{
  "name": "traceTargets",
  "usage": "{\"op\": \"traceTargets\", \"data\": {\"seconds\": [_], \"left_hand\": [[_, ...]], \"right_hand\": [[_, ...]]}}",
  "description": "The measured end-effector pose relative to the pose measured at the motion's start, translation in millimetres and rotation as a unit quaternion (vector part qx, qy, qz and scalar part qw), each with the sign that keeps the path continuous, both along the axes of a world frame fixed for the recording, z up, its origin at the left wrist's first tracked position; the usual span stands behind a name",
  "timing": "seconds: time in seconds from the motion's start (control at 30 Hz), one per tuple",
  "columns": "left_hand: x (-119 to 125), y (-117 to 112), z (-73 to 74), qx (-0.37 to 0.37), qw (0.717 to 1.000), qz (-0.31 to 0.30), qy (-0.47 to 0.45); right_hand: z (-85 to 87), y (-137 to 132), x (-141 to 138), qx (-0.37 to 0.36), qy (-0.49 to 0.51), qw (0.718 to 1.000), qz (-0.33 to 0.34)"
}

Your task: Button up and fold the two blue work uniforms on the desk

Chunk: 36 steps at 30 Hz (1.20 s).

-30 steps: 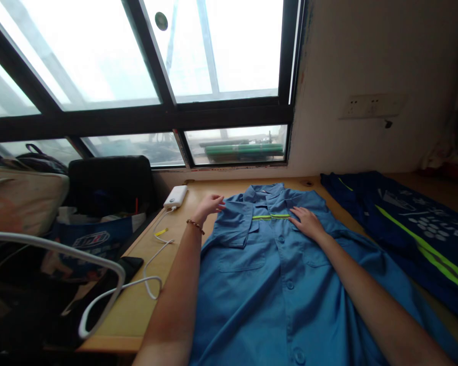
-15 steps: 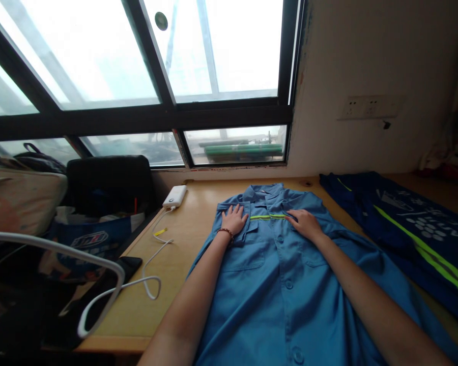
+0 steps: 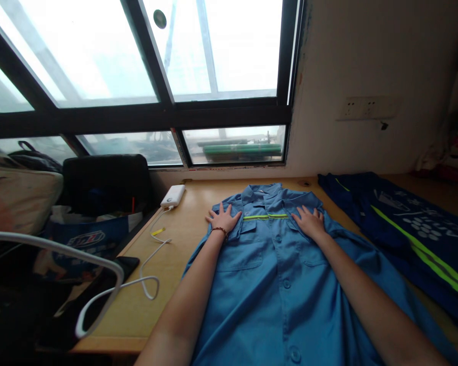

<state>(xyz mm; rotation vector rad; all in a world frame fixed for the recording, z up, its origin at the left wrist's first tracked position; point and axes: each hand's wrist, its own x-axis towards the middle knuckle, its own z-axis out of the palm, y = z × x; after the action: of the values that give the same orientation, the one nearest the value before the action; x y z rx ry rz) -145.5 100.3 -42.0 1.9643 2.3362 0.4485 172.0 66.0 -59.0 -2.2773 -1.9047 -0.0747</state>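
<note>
A blue button-front work shirt [image 3: 248, 290] lies front side up on the wooden table [image 3: 137, 317], its collar toward the window. A yellow-green stripe [image 3: 265, 217] crosses its chest. My left hand [image 3: 224, 220] rests with spread fingers on the left side of the chest, near the shoulder. On the opposite side, my right hand [image 3: 310, 222] lies with fingers apart on the cloth by the other end of the stripe. Neither hand grips the fabric. Both forearms pass over the lower part of the shirt.
A dark blue garment [image 3: 389, 223] with yellow-green stripes lies to the right. At the left, a white power bank [image 3: 173, 196] with a white cable sits on the table. A black chair [image 3: 107, 183] and a bag [image 3: 86, 244] stand beyond the table's left edge.
My left hand has slid outward to the left and spread its fingers. My right hand has shifted outward to the right, opening off the stripe's end. The shirt stays in place.
</note>
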Motion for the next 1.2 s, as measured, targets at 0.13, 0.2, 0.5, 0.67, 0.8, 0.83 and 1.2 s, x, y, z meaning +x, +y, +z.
{"op": "traceTargets", "data": {"seconds": [0.13,0.2,0.5,0.67,0.8,0.83,1.2], "left_hand": [[-1,3,-4.0,0.088,0.995,-0.008,-0.034],[-7,7,-4.4,0.140,0.985,0.027,-0.094],[-62,30,-5.1,0.108,0.941,0.159,-0.279],[-60,27,-7.6,0.156,0.928,0.091,-0.325],[-52,27,-5.6,0.179,0.913,0.044,-0.364],[-51,27,-4.9,0.187,0.905,0.032,-0.381],[-58,32,-1.5,0.212,0.876,0.031,-0.433]], "right_hand": [[0.3,1,0,-0.005,-0.012,1.000,-0.001],[0.5,1,0,0.000,-0.011,1.000,-0.001],[2.1,1,0,0.013,-0.002,1.000,0.001],[3.6,-1,0,0.011,-0.004,1.000,0.002],[3.4,-1,0,0.011,-0.004,1.000,0.003],[3.1,-1,0,0.011,-0.003,1.000,0.003],[0.5,1,1,0.023,-0.002,1.000,0.006]]}}
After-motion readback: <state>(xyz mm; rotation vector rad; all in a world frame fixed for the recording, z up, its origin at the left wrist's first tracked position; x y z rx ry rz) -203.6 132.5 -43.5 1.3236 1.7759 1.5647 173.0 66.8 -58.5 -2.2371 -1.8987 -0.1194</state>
